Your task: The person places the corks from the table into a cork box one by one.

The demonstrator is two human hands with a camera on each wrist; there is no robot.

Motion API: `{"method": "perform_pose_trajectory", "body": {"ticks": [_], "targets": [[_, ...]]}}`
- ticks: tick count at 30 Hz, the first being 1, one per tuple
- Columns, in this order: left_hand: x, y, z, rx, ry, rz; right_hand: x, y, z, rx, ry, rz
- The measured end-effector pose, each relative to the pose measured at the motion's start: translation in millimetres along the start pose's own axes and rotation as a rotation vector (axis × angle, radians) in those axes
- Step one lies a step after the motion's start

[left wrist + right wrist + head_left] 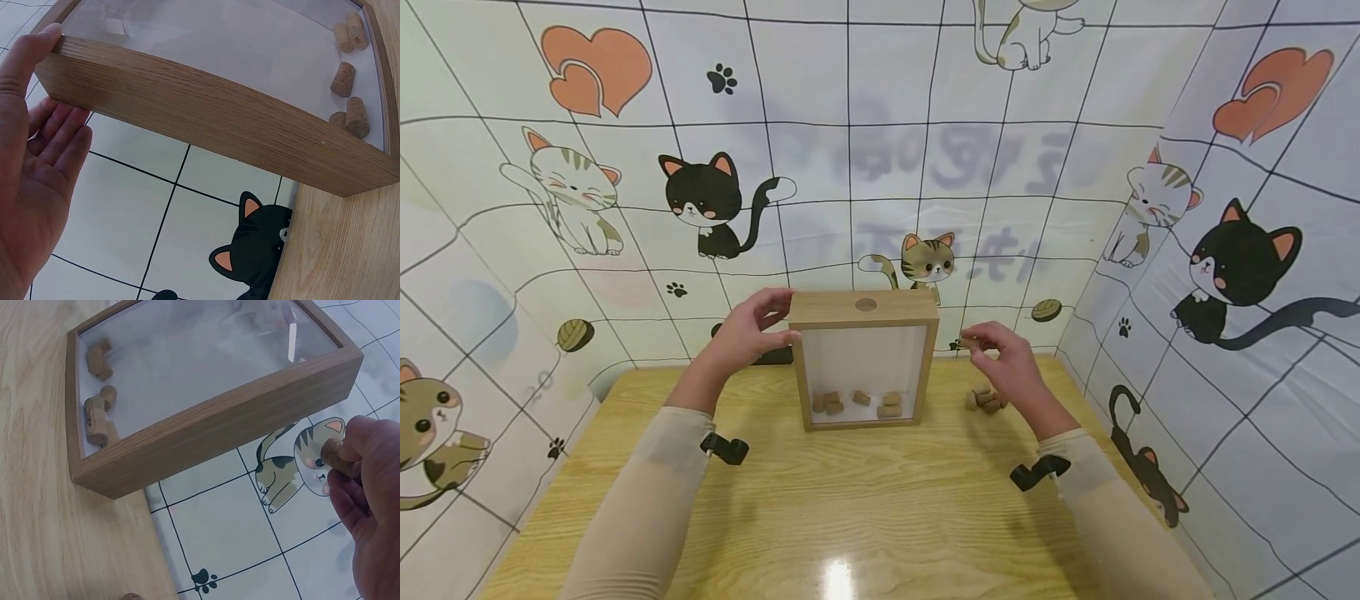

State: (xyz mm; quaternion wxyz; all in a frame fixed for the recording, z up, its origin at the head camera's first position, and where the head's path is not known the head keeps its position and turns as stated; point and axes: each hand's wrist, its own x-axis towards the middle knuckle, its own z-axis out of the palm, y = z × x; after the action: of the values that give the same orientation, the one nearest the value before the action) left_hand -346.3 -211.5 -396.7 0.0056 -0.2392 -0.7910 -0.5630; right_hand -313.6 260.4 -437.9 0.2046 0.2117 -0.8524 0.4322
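A wooden shadow box with a clear front and a round hole in its top stands upright at the back of the table. Several corks lie inside along its bottom. My left hand holds the box by its upper left corner, thumb at the front edge and fingers behind, as the left wrist view shows. To the right of the box, my right hand is raised and pinches one cork between thumb and fingers, apart from the box. Below that hand, a small group of loose corks lies on the table.
The wooden table runs toward me in front of the box. A cloth printed with cats and grid lines hangs behind and at both sides. Black straps with mounts sit on both wrists.
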Motion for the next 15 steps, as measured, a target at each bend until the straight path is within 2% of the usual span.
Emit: {"method": "perform_pose_trajectory", "body": {"ticks": [6,10,15], "targets": [[0.3,0.3,-0.2,0.004,0.001,0.010,6.5,-4,-3,-0.006,0.029,-0.076],[0.1,1.3,-0.2,0.010,-0.001,0.010,13.4,-9,-8,0.054,0.046,-0.124],[-0.1,1.7,-0.1,0.018,-0.001,0.008,21.7,-20,-14,0.079,0.069,-0.112]]}}
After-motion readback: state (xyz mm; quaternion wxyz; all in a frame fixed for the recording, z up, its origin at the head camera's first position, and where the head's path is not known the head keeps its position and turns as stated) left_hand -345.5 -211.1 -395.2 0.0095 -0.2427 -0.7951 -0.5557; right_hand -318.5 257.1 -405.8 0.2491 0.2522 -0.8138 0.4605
